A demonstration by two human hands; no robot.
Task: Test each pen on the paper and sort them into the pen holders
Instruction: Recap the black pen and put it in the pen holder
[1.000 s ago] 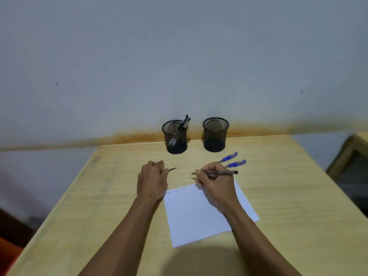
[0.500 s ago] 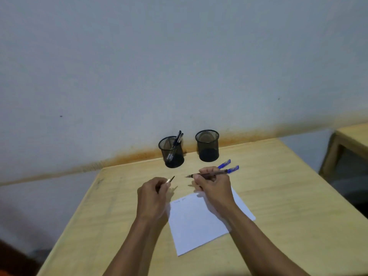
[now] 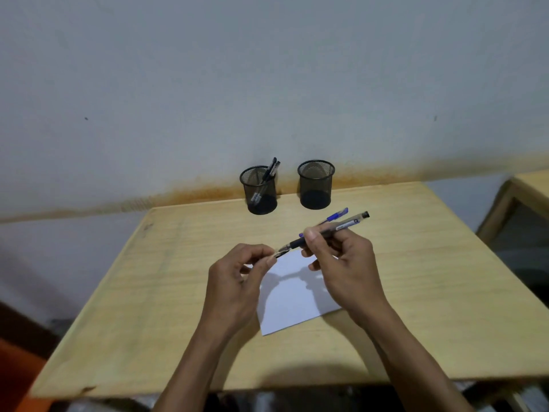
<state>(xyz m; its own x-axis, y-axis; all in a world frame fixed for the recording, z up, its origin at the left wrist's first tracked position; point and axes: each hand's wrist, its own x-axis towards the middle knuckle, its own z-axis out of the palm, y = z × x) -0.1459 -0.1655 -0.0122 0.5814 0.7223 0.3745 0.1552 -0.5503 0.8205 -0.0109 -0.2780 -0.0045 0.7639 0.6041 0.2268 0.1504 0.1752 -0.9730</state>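
Fingers (image 3: pixel 312 236) of your right hand (image 3: pixel 341 263) grip the black pen (image 3: pixel 326 230); your left hand (image 3: pixel 237 275) pinches its cap (image 3: pixel 279 253) at the tip. Recapping looks underway; next, choose a pen holder (image 3: pixel 315 185).

a pale wood table (image 3: pixel 148 322) filled the lower middle, with a dark chip on its near edge at 7 o'clock. a grey wall (image 3: pixel 267 69) stood behind it, with a rusty orange stain (image 3: pixel 193 193) along its foot. a second wooden piece (image 3: pixel 523 188) showed at 3 o'clock. something orange (image 3: pixel 12 370) sat at 8 o'clock.
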